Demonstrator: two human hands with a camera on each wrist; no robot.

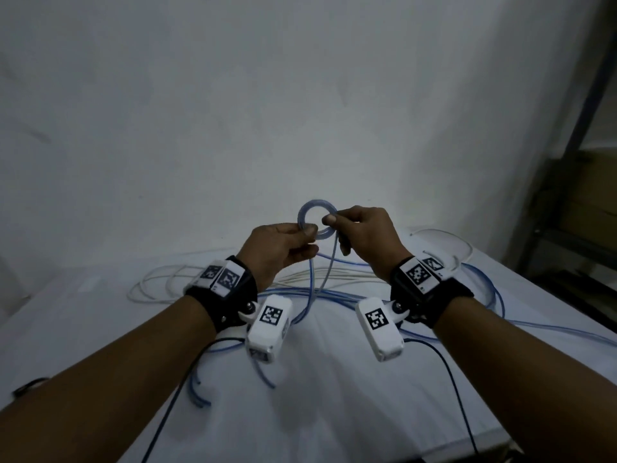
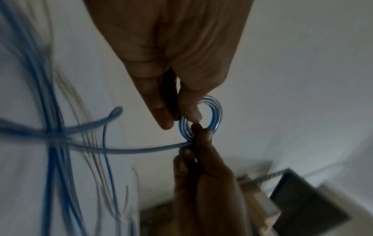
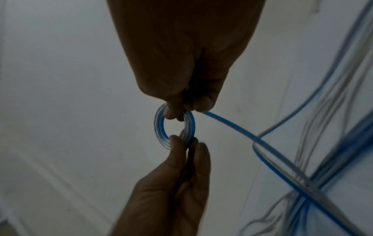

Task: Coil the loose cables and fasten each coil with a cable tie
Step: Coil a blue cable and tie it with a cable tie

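Note:
A small coil of blue cable (image 1: 315, 202) is held up above the white table (image 1: 334, 412), in front of the wall. My left hand (image 1: 309, 230) pinches its left lower side between thumb and fingers. My right hand (image 1: 330, 219) pinches the right side, where the loose blue tail (image 1: 312, 289) leaves the coil and drops to the table. The left wrist view shows the coil (image 2: 216, 115) with my left hand (image 2: 177, 119) on it and the tail (image 2: 131, 150) running left. In the right wrist view my right hand (image 3: 181, 111) holds the top of the coil (image 3: 158, 127).
Loose white cables (image 1: 160, 282) and more blue cable (image 1: 494, 295) lie tangled across the table behind my wrists. Short blue ends (image 1: 197, 389) lie near my left forearm. Black wrist-camera leads (image 1: 457, 396) trail toward the front edge. A dark shelf frame (image 1: 584, 128) stands at the right.

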